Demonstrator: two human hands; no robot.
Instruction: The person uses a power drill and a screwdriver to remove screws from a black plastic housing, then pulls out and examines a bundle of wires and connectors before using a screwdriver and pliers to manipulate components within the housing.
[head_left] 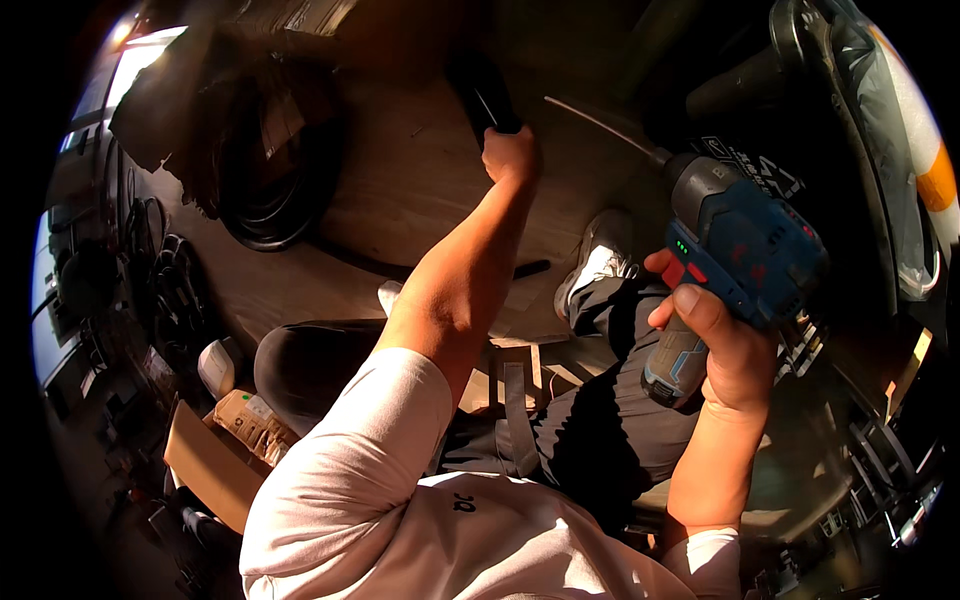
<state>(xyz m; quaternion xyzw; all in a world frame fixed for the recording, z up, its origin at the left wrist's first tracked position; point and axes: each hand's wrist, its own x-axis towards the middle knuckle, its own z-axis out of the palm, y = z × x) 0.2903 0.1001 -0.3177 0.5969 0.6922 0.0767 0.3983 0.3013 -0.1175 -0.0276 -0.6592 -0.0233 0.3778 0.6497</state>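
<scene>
My left arm stretches forward, and my left hand (510,155) is closed round a thick black tube-like piece (480,92); its far end fades into shadow. On the right, my right hand (735,355) grips a blue and grey cordless drill (750,235), with fingers wrapped about its body. A long thin bit (600,125) sticks out of the drill's nose, pointing forward and to the left. The bit's tip is apart from the black piece. Small green lights show on the drill's side.
Coiled black hose (265,225) lies on the wooden floor at the left. Near my left side stand an open cardboard box (210,465) and a brown package (255,425). Cables (175,275) are heaped farther left. At the right is an orange-and-white striped object (935,180).
</scene>
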